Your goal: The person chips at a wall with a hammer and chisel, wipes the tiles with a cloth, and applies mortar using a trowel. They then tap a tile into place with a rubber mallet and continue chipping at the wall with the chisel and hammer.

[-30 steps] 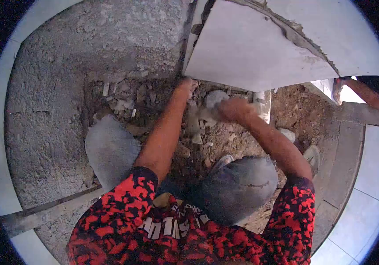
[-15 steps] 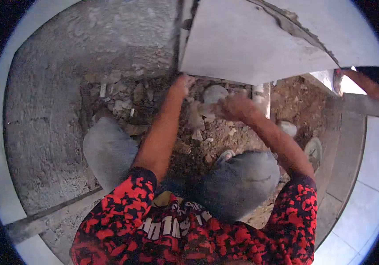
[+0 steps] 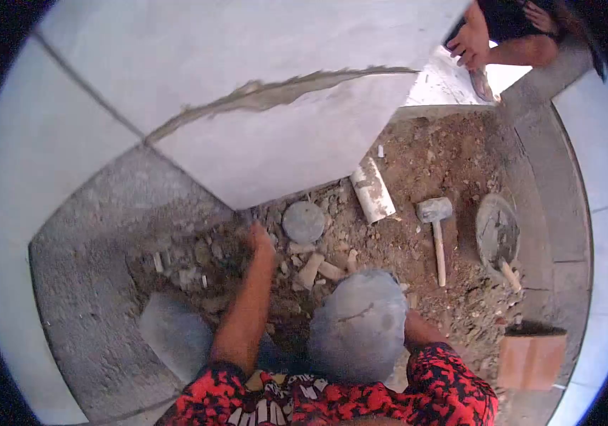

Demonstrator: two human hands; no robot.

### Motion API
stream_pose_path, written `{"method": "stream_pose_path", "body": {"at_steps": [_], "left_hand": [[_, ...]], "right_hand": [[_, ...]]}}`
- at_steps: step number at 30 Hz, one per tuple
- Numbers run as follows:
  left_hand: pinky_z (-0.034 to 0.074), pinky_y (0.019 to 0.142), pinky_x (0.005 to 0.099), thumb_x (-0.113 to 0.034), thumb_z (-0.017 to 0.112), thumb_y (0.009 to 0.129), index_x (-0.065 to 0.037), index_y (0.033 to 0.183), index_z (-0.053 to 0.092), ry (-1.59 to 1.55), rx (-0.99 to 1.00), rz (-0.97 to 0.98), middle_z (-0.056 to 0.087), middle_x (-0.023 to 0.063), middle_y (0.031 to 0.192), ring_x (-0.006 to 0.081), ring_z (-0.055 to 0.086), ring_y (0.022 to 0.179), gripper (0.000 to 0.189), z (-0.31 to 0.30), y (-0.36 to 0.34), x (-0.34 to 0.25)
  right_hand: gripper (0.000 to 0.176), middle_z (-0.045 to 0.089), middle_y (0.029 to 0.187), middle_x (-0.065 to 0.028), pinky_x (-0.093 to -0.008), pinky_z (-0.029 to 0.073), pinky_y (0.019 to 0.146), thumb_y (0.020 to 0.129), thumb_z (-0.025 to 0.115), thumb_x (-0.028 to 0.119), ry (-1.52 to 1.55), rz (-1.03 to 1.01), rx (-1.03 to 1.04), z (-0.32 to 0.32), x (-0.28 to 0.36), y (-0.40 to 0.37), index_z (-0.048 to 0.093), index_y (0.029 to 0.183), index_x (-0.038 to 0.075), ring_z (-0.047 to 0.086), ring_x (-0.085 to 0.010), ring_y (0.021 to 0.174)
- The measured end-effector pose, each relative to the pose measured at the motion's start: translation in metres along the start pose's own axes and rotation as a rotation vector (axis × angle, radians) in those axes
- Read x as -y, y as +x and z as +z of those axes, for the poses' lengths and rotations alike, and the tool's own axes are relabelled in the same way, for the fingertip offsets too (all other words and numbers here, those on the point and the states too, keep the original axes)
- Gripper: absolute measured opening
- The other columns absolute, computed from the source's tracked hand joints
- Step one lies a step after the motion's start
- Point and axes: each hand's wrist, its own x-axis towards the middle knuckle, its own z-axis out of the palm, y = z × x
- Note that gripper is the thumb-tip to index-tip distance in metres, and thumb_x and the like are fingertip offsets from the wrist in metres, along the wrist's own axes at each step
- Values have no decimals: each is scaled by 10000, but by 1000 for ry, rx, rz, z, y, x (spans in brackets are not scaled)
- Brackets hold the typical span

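My left hand (image 3: 259,236) is at the lower corner of a large pale tile panel (image 3: 297,149); blur hides its fingers and whether they touch the panel. Just right of this hand lies a round grey disc (image 3: 303,221) among rubble. Behind my bent knee (image 3: 359,323) my right hand is hidden, and only part of that forearm shows. Broken tan pieces (image 3: 310,270) lie in front of the knee. Further right, a mallet (image 3: 434,210) with a pale head and wooden handle rests on the soil.
A mud-streaked white pipe (image 3: 373,190) projects from under the panel. To the right are a round mortar-smeared pan (image 3: 488,213) with a wooden handle on its edge, and an orange-brown block (image 3: 531,361). Another person's hand (image 3: 468,44) is at the top right, beside the panel.
My view has swung to the right, bringing the mallet, pan and block into sight. My right hand has gone from beside the disc to behind my knee. The left stays near the panel corner.
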Motion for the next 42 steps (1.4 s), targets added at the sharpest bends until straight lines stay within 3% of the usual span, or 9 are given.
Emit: {"method": "stream_pose_path", "body": {"at_steps": [1, 4, 9, 11, 17, 26, 32, 34, 42], "left_hand": [[314, 920, 433, -365, 427, 848, -25, 1129, 468, 369, -269, 113, 468, 185, 1147, 322, 492, 974, 443, 55, 25, 41], [300, 924, 446, -310, 509, 821, -41, 1174, 418, -455, 257, -80, 458, 161, 1130, 303, 474, 993, 454, -108, -94, -82], [355, 874, 428, -248, 566, 793, -79, 1201, 370, -712, 671, -338, 462, 116, 1115, 247, 475, 996, 483, -151, -181, -145], [388, 841, 395, -191, 560, 794, -68, 1208, 350, -839, 818, -286, 463, 112, 1111, 234, 492, 979, 480, -142, -188, -151], [456, 773, 346, -136, 508, 812, -64, 992, 485, -844, 589, -207, 556, 93, 925, 235, 543, 870, 195, -81, -136, -123], [420, 738, 327, -167, 529, 803, -18, 1037, 499, -552, 762, -215, 544, 91, 894, 202, 523, 860, 280, -66, -123, -150], [366, 901, 360, -227, 443, 868, -14, 1218, 372, -653, 821, -196, 438, 150, 1207, 280, 459, 1066, 416, -83, -141, -152], [346, 929, 363, -230, 427, 874, -9, 1234, 348, -692, 843, -183, 404, 162, 1239, 286, 435, 1098, 429, -92, -158, -159], [321, 973, 382, -189, 369, 888, -9, 1278, 259, -944, 1013, -424, 373, 170, 1261, 293, 395, 1146, 444, -58, -187, -198]], "right_hand": [[336, 595, 817, -158, -434, 472, 652, 765, 511, 358, -7, -19, -14, 3, -1, 4, 553, 937, 72, 580, -329, 783], [325, 595, 813, -151, -430, 469, 657, 759, 515, 354, -49, -38, -111, -5, 0, 27, 564, 893, 62, 580, -327, 777], [268, 565, 861, -203, -413, 444, 705, 773, 539, 237, 155, -65, -412, -92, 32, 70, 572, 985, 76, 547, -348, 816], [314, 608, 805, -184, -380, 448, 681, 803, 526, 303, 141, -412, -852, -67, 2, 111, 593, 937, 26, 575, -336, 753], [322, 616, 813, -169, -347, 449, 697, 751, 589, 237, 819, 72, -286, -68, 23, 151, 597, 955, -11, 590, -268, 770], [320, 604, 819, -199, -389, 436, 674, 759, 559, 302, 808, 168, -673, -67, 51, 158, 606, 870, 6, 578, -317, 723], [285, 552, 882, -241, -426, 410, 691, 770, 514, 276, 507, 52, -405, -35, 3, 108, 559, 845, 5, 541, -370, 846], [279, 558, 876, -230, -405, 418, 717, 767, 498, 236, 513, -43, -764, 1, -17, 90, 551, 904, -2, 536, -373, 839], [301, 571, 892, -205, -362, 430, 747, 767, 490, 218, 660, 25, -765, -104, -23, 55, 577, 964, 8, 557, -319, 851]]}}
